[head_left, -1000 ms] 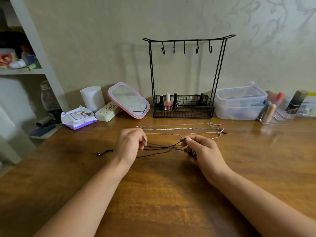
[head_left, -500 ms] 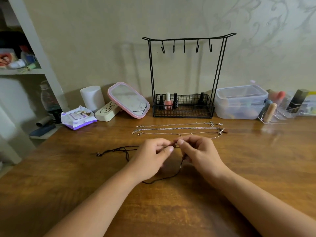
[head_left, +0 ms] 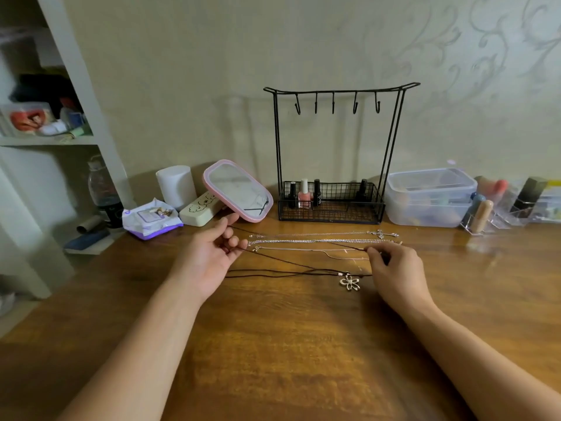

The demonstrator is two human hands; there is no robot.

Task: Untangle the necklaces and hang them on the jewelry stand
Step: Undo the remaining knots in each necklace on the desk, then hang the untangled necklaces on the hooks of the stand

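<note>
A black cord necklace (head_left: 288, 264) with a silver flower pendant (head_left: 350, 282) stretches across the wooden table (head_left: 288, 344) between my hands. My left hand (head_left: 212, 253), palm up, has the cord looped around its fingers. My right hand (head_left: 394, 268) pinches the cord's other end, just right of the pendant. Behind the cord lie three silver chain necklaces (head_left: 321, 240), laid straight and side by side. The black wire jewelry stand (head_left: 337, 92) rises at the back of the table; its hooks are bare.
Nail polish bottles (head_left: 304, 194) stand in the stand's basket. A pink-framed mirror (head_left: 238, 191), a white cylinder (head_left: 176, 186), a cream case (head_left: 200, 209) and a wipes pack (head_left: 150, 218) sit back left. A clear plastic box (head_left: 429, 196) and an acrylic organiser (head_left: 510, 205) sit back right.
My hands have moved apart from the middle, drawing the black cord out long between them. The flower pendant has come into sight. The silver chains have not moved.
</note>
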